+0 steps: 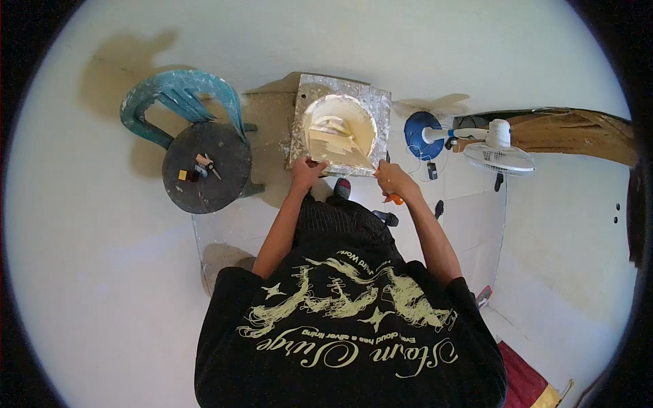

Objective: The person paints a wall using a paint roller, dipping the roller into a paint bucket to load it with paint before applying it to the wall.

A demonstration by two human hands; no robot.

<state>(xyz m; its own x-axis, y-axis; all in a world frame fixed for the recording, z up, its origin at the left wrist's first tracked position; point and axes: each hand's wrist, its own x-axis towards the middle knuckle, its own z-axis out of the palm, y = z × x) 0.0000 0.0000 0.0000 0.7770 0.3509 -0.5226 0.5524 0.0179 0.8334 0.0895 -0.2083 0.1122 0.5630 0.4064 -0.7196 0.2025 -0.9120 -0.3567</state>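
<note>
A round bucket [371, 122] with a cream-smeared inner wall stands in front of me, holding cream-coloured paste. Over its near part lies a flat plate [333, 145] coated with the same paste. My left hand [308, 173] is closed at the plate's near left corner, fingers curled around its edge. To the right, my right hand [396, 179] wraps round the orange handle [396, 199] of a putty knife. Its narrow blade [364, 155] points up and left against the plate's right side. The blade's tip blends into the paste and is hard to make out.
The bucket rests on a paste-spattered square stand [315, 86] near the wall. On the left, a green chair [230, 92] has a dark round seat [183, 153] bearing small items. A fan [500, 153] with a blue base [416, 136] stands right. Shoes [386, 218] lie below.
</note>
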